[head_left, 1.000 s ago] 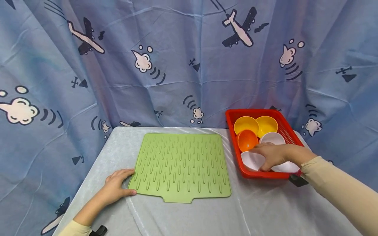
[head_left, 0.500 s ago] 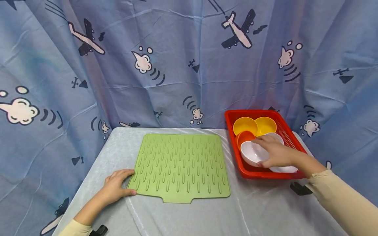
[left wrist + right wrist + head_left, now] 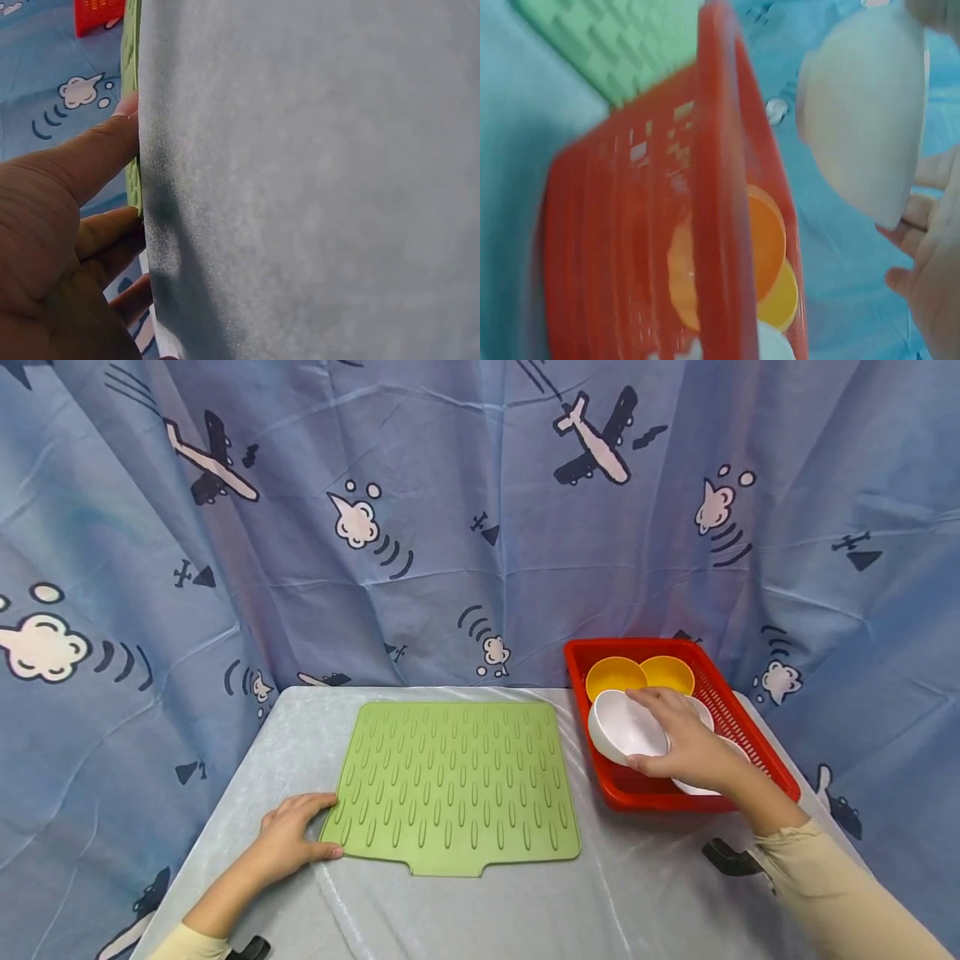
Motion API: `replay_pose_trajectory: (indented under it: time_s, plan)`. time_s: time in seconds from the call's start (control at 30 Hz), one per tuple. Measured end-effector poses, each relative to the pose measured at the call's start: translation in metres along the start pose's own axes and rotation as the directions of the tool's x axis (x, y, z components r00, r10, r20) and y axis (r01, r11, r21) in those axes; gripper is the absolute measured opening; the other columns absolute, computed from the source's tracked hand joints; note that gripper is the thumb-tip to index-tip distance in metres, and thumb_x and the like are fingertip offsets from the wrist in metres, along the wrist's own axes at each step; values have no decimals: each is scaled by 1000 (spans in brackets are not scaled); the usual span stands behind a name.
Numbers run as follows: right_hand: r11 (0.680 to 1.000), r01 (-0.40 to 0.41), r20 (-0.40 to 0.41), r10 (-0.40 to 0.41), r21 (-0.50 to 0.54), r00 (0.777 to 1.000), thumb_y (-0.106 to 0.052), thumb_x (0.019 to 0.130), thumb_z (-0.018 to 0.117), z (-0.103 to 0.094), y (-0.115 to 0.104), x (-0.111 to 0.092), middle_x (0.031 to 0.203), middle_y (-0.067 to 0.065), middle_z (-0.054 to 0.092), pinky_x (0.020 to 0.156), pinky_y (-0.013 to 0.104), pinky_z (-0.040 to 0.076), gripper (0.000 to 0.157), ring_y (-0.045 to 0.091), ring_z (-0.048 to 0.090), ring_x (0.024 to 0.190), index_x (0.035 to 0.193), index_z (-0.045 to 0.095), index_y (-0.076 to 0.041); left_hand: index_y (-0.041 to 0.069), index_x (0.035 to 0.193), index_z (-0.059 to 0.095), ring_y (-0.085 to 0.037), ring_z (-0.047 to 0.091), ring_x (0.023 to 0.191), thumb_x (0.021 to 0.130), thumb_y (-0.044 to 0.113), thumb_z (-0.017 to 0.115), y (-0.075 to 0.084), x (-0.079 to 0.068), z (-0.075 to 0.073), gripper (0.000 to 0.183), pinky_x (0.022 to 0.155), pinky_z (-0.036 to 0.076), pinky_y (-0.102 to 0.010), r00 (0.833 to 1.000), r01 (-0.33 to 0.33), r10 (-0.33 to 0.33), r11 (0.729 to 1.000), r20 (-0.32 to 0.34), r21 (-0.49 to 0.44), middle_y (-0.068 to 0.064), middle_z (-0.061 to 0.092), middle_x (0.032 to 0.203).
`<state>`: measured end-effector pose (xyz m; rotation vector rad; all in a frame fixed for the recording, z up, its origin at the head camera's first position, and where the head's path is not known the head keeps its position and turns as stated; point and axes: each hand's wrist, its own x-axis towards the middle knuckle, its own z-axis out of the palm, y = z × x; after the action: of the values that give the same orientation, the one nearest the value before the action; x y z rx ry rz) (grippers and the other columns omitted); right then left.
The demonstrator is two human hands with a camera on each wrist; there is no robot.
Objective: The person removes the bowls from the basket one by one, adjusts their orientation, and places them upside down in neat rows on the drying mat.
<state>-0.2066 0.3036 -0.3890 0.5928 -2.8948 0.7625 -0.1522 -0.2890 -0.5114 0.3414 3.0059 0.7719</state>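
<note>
My right hand (image 3: 686,747) grips a white bowl (image 3: 624,727) by its rim and holds it tilted over the red basket (image 3: 626,800). In the right wrist view the same bowl (image 3: 866,112) hangs above the basket's edge, fingers at its rim. Under it in the basket, an orange bowl (image 3: 767,244) shows in that view; the head view hides it. Two yellow bowls (image 3: 615,677) and more white bowls (image 3: 693,789) also lie in the basket. My left hand (image 3: 288,839) rests at the left edge of the green ridged mat (image 3: 450,777), thumb and fingertips touching it.
A pale grey cloth covers the table (image 3: 525,910) beneath the mat and basket. Behind stands a blue curtain (image 3: 420,527) printed with planes and clouds. The basket sits just right of the mat, near the table's right edge.
The right hand has taken hold of the front-left white bowl and lifted it out of its place, up and slightly left. The left hand stays at the mat.
</note>
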Motion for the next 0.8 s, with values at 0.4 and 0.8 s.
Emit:
replay_pose_trajectory:
  time_s: [0.4,0.8]
  plan:
    - [995,81,-158,-71,62,985,-29,70,87,45,-46,1,144,19,43,102,64,35,96,41,37,132,152,44,-7,8,140,61,-41,46,135,71,45,91,4,0,0,85,103,26,-70,1000,5,-5,1000,15,4,-14,59,143]
    - [986,167,-177,-160,24,971,-43,62,88,87,-92,-2,142,17,48,102,61,42,104,36,40,132,150,47,-5,5,142,59,-41,47,134,72,46,90,2,-1,-5,87,102,25,-66,999,-32,32,999,26,25,-15,59,143]
